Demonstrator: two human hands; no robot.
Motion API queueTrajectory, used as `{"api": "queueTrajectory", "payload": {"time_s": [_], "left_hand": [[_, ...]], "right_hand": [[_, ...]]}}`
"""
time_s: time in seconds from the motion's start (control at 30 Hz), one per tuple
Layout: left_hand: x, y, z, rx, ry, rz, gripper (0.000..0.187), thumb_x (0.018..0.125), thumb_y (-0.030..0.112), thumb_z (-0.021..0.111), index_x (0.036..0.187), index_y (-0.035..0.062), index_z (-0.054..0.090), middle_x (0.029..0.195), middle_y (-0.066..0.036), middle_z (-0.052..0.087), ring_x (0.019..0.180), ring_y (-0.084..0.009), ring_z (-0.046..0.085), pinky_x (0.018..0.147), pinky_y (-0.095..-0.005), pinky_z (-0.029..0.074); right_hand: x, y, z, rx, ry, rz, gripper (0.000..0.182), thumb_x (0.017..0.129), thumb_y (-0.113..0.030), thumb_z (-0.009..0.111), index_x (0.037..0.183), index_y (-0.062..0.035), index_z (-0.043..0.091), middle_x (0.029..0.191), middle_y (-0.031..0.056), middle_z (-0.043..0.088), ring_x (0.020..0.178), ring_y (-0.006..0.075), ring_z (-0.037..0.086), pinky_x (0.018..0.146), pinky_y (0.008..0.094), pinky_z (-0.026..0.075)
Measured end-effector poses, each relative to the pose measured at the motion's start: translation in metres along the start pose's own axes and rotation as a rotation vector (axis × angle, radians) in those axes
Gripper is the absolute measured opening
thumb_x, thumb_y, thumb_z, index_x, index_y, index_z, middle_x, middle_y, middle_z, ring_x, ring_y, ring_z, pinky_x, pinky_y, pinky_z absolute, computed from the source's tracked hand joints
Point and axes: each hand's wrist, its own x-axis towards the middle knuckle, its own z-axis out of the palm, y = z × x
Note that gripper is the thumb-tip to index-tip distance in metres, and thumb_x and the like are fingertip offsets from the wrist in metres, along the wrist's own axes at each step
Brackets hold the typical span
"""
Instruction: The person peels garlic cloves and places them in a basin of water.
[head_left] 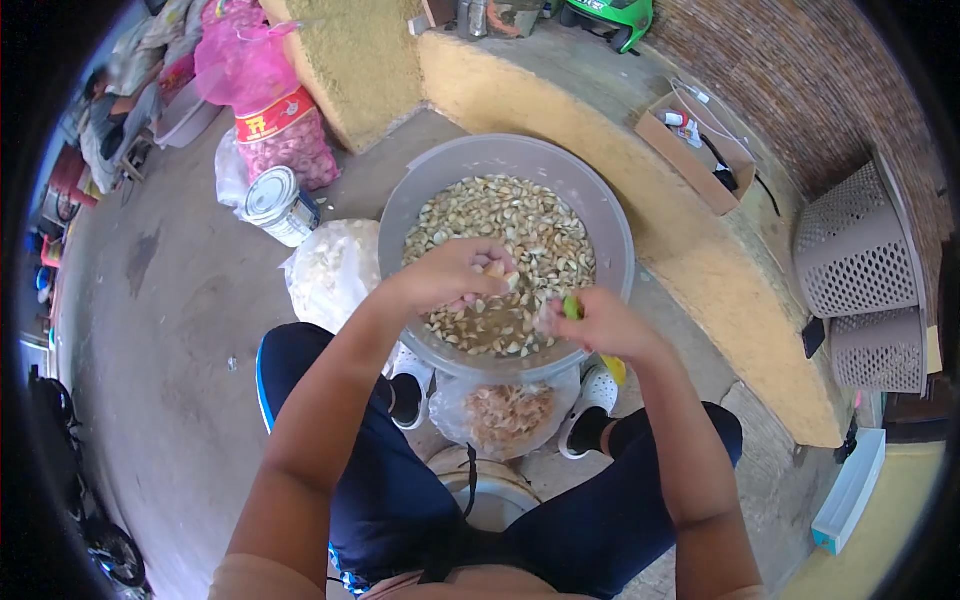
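A large grey basin (618,215) stands in front of me, with many garlic cloves (500,212) in water. Over its near left part, my left hand (462,275) is closed with a pale garlic clove (510,281) at its fingertips. To the right, above the basin's edge, my right hand (600,322) is closed around a small bright green object (572,307), perhaps a knife handle; no blade can be made out. Something yellow (613,370) shows just below this hand, partly hidden. The two hands are apart.
Against the basin's left side rests a clear bag of pale cloves (335,270), near a white pail (283,207) and pink mesh sacks (285,150). A bag of skins (510,412) lies between my feet. A ledge on the right holds a cardboard box (695,160) and perforated crates (860,250).
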Motion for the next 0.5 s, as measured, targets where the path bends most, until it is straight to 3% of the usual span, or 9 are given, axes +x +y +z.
{"api": "queueTrajectory", "payload": {"time_s": [0.13,0.27,0.4,0.5], "left_hand": [[-0.021,0.0,-0.022,-0.011,0.086,-0.026,0.026,0.072,0.013,0.064,0.092,0.005,0.049,0.066,0.002,0.048,0.045,-0.0022,0.04,0.037,-0.016,0.029],[-0.045,-0.015,-0.051,0.259,0.255,-0.011,0.029,0.069,0.015,0.067,0.089,0.0048,0.049,0.064,0.003,0.045,0.045,-0.0042,0.039,0.037,-0.0183,0.029],[-0.069,-0.036,-0.083,0.655,0.293,-0.273,0.034,0.062,0.019,0.069,0.085,0.0034,0.05,0.062,-0.004,0.049,0.047,-0.0103,0.046,0.037,-0.0224,0.035],[-0.082,-0.067,-0.107,0.746,0.313,-0.393,0.037,0.058,0.02,0.07,0.084,0.0025,0.05,0.06,-0.006,0.05,0.048,-0.0136,0.048,0.039,-0.0252,0.038]], "right_hand": [[0.001,0.013,0.037,-0.524,-0.144,-0.14,0.02,0.065,-0.019,0.063,0.073,-0.0013,0.059,0.065,0.0164,0.058,0.06,0.0292,0.058,0.057,0.0394,0.045],[-0.002,0.042,0.086,-0.667,-0.184,-0.097,0.019,0.064,-0.016,0.062,0.074,-0.0001,0.061,0.076,0.0187,0.06,0.074,0.0326,0.059,0.066,0.0413,0.046],[-0.008,0.042,0.1,-0.73,-0.3,-0.046,0.024,0.064,-0.018,0.064,0.077,0.0017,0.061,0.079,0.0192,0.06,0.076,0.0328,0.059,0.068,0.0402,0.047],[-0.006,0.049,0.103,-0.719,-0.363,-0.016,0.026,0.064,-0.021,0.065,0.077,0.002,0.061,0.079,0.0196,0.06,0.076,0.0329,0.059,0.068,0.0401,0.047]]}}
